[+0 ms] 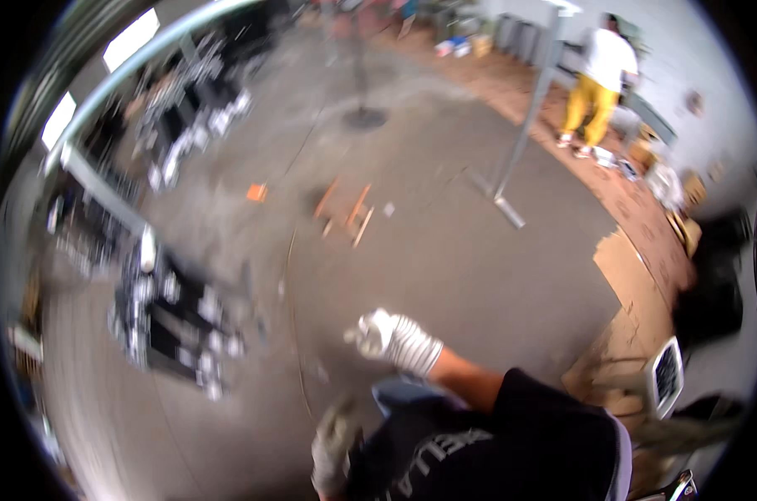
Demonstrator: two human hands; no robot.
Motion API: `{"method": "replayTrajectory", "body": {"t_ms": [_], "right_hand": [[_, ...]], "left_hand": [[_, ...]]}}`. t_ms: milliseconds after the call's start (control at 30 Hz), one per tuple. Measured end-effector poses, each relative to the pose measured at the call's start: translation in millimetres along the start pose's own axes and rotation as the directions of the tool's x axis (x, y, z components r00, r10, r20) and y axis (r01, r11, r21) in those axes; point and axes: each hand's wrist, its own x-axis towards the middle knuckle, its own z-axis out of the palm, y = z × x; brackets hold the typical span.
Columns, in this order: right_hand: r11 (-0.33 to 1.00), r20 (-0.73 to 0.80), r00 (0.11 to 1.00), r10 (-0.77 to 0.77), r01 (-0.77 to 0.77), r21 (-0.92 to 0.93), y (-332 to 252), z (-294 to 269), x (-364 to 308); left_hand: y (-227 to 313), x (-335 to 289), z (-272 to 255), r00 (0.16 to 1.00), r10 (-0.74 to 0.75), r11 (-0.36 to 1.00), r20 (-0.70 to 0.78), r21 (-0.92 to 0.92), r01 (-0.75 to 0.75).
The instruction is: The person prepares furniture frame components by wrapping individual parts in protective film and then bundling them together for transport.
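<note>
My right hand (387,336) is held out in front of my body in a white glove with a grey-striped cuff. Its fingers look bent, but blur hides whether anything is in them. Lower down, close to my dark shirt (479,451), my left hand (334,451) wears a pale glove. Its fingers are smeared by motion. Neither hand visibly touches any object. Nearest on the left hangs a group of black parts with white wrapped ends (174,321), apart from both hands.
A pale overhead rail (103,188) runs along the left. Ahead on the grey floor lie orange bars (345,204) and an orange piece (256,193). A metal post (525,138) and round-based stand (364,118) stand farther off. Cardboard (625,271) and another person (600,79) are right.
</note>
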Motion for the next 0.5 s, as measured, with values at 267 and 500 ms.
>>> {"method": "replayTrajectory", "body": {"t_ms": [267,500], "right_hand": [[0.801,-0.101,0.896,0.433,-0.330,0.500,14,60,-7],[0.890,-0.309,0.891,0.332,-0.188,0.416,27,13,63]], "left_hand": [[-18,50,-8,0.998,0.047,0.993,-0.048,-0.110,-0.052],[13,109,-34,0.976,-0.017,0.993,0.216,-0.113,0.042]]}}
